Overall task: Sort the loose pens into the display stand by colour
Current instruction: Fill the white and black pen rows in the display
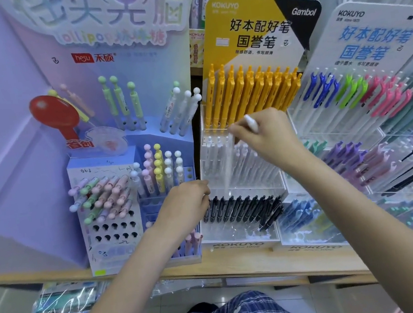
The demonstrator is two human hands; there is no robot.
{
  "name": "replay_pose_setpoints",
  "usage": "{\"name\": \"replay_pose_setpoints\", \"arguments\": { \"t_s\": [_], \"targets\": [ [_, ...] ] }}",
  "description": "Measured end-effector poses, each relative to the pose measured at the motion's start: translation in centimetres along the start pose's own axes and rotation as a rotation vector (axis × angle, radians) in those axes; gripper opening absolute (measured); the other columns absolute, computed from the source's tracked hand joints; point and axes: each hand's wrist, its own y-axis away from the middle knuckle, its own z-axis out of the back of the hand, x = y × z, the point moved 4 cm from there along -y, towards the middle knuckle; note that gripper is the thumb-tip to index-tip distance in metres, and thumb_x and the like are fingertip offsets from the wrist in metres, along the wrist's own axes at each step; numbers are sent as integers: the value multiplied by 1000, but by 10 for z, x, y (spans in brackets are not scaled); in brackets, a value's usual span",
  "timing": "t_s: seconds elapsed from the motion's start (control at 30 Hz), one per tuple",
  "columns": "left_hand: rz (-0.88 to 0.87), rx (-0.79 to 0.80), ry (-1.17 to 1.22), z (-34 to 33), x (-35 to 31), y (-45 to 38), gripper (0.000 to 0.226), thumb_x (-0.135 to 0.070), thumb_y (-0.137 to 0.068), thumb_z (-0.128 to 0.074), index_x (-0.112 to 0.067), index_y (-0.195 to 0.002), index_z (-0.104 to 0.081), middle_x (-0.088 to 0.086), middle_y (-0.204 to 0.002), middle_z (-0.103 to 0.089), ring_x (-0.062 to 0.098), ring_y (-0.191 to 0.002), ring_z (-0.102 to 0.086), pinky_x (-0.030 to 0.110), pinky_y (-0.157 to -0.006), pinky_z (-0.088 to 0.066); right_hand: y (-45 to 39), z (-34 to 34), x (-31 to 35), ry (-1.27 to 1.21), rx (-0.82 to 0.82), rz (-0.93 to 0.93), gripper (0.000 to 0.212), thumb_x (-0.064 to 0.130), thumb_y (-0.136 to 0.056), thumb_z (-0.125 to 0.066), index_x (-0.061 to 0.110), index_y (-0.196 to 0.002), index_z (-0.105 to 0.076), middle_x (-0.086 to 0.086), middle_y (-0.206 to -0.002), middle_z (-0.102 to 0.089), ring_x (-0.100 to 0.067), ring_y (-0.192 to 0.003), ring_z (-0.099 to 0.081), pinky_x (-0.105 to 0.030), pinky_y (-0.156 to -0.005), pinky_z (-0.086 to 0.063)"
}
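Kokuyo tiered display stand [241, 240], clear acrylic, stood on the wooden shelf [242, 265] with yellow pens [249, 89] in its top row, white pens [215, 152] in the middle and black pens [242, 208] in the lowest. Right hand [269, 137], the nearer to the white row and directly over it, pinched one white pen [251, 123], its long axis tilted up-left to down-right against the row's near-upright barrels. Left hand [188, 204], fingers curled, rested at the left end of the black row; whether it gripped anything could not be told.
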Motion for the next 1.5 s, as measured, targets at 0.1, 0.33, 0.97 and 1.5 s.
{"name": "replay_pose_setpoints", "arguments": {
  "t_s": [0.1,0.33,0.97,1.5],
  "targets": [
    [-10,-19,-4,1,-1,-2,30,-14,-95,-42,-11,-114,-65,-6,-140,-48,20,-116,-55,32,-90,-45,-5,8,1,-9,-122,87,27,23,-91,-60,0,-83,-73,-14,-71,-69,-6,-49,-52,-14,-48,-37],
    [-10,-39,1,1,0,-2,27,-14,-94,-43,-10,-110,-64,0,-123,-61,21,-105,-60,31,-83,-47,-3,-12,-2,40,-149,256,31,21,-90,-61,-6,-79,-70,-19,-73,-69,-33,-67,-63,-43,-64,-48],
    [-10,-54,18,1,-3,1,29,-16,-95,-43,-14,-116,-63,-7,-138,-50,14,-117,-54,26,-90,-42,-19,-14,1,51,-122,280,27,23,-89,-62,-1,-85,-72,-17,-77,-70,-29,-72,-64,-46,-69,-50],
    [-2,-70,34,0,-1,0,26,-16,-95,-42,-12,-109,-64,-3,-128,-58,16,-109,-58,28,-87,-44,7,-21,18,60,-153,445,21,24,-80,-63,7,-81,-75,-9,-70,-72,-27,-64,-68,-42,-56,-55]
  ]
}}
